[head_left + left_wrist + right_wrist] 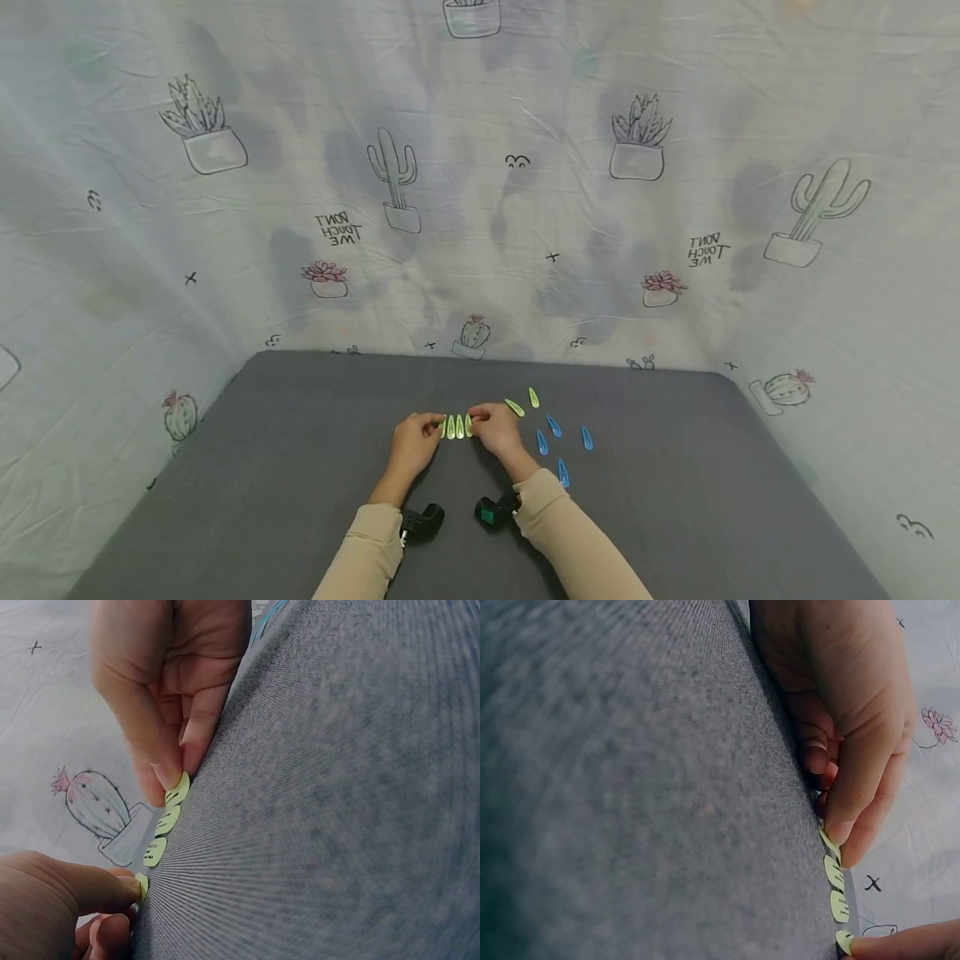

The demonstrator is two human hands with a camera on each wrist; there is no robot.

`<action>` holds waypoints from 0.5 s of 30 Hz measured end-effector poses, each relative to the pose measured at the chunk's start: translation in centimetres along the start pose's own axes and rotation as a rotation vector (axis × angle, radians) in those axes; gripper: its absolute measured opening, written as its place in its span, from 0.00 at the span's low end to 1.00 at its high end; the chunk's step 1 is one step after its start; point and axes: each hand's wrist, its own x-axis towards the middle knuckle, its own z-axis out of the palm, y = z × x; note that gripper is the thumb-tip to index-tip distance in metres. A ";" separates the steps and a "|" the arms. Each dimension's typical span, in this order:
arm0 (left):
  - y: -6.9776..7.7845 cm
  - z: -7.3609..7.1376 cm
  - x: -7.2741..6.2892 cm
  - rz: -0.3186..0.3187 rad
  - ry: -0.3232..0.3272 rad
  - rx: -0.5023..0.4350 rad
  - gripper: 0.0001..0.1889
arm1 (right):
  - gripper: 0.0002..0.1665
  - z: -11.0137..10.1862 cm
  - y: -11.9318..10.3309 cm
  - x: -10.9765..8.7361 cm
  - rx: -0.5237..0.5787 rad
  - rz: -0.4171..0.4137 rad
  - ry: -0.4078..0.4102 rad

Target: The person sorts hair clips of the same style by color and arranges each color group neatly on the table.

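Left hand (pixel 415 446) and right hand (pixel 497 429) pinched the outermost of four aligned green clips (pixel 460 427). Six scattered clips (pixel 554 426) seemed left.

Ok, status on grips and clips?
Left grip, right grip: pinching outermost of four lime-green clips. Clips lined side by side. Blue clips off right, clear of row.
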 end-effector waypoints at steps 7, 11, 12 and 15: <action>-0.2 -0.1 -0.1 0.016 -0.002 -0.006 0.09 | 0.14 0.3 -0.6 -0.3 -0.102 -0.034 0.021; -0.3 -0.1 -0.1 0.020 -0.005 -0.007 0.09 | 0.14 0.4 -0.8 -0.4 -0.110 -0.028 0.026; -0.3 -0.1 0.0 0.019 -0.006 -0.006 0.09 | 0.14 0.5 -0.8 -0.4 -0.110 -0.023 0.025; -0.3 -0.2 0.0 0.016 -0.004 -0.002 0.09 | 0.15 0.6 -0.7 -0.4 -0.110 -0.024 0.027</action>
